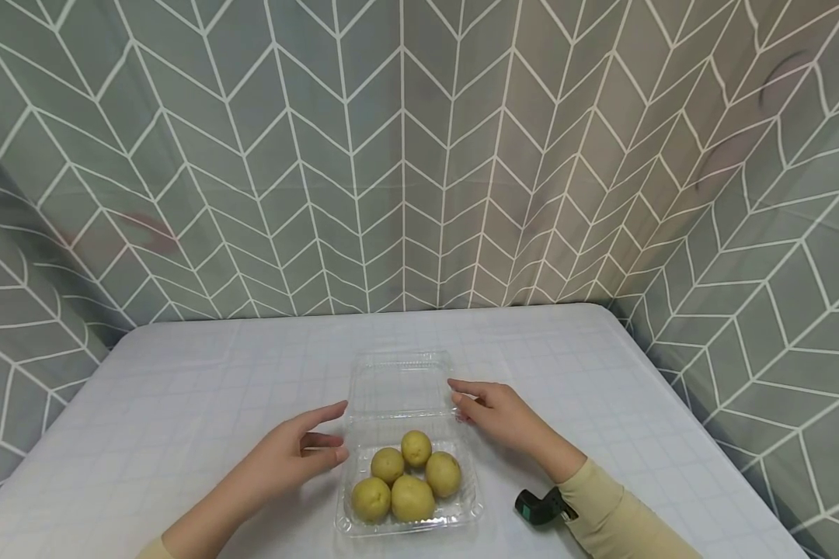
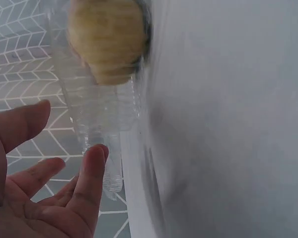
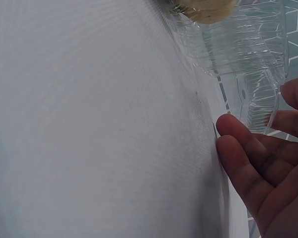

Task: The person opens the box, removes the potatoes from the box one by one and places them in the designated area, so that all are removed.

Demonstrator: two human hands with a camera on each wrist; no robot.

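A clear plastic clamshell box lies near the front of the table with its lid folded back flat behind it. Several yellow-green round fruits sit in the tray. My left hand hovers at the box's left side by the hinge, fingers relaxed and spread, holding nothing. My right hand is at the lid's right edge, fingers loosely extended; I cannot tell whether they touch it. In the left wrist view, the left hand is beside the box and a fruit. In the right wrist view, the right hand is under the lid's rim.
The table wears a white checked cloth. A grey-green curtain with white chevron lines closes off the back and both sides. A black wrist device sits on my right sleeve.
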